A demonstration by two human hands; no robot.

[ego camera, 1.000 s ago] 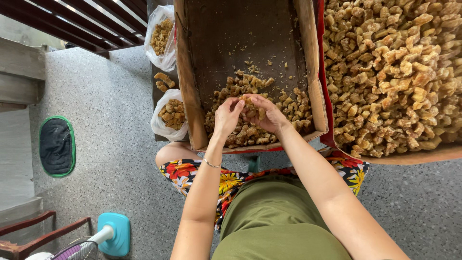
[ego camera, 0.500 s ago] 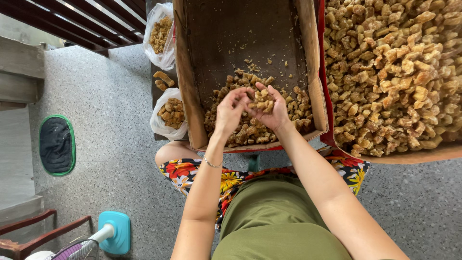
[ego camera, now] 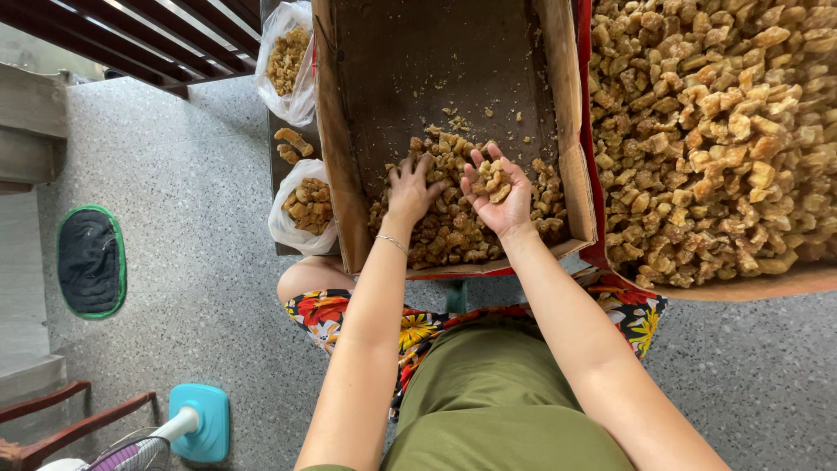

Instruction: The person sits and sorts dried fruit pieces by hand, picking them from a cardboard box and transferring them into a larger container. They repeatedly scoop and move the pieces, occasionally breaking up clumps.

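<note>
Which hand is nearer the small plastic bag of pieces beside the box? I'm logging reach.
Left. The left hand rests on the pile, nearer the bag; the right hand is farther, cupping pieces.

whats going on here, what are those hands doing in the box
A seated person is working through golden-brown fried chunks heaped at the near end of a cardboard box. The left hand rests palm-down on the heap. The right hand is turned palm-up, cupping a few chunks. A much larger pile of the same pieces fills the container to the right. Two open plastic bags holding more of them sit left of the box.
</note>
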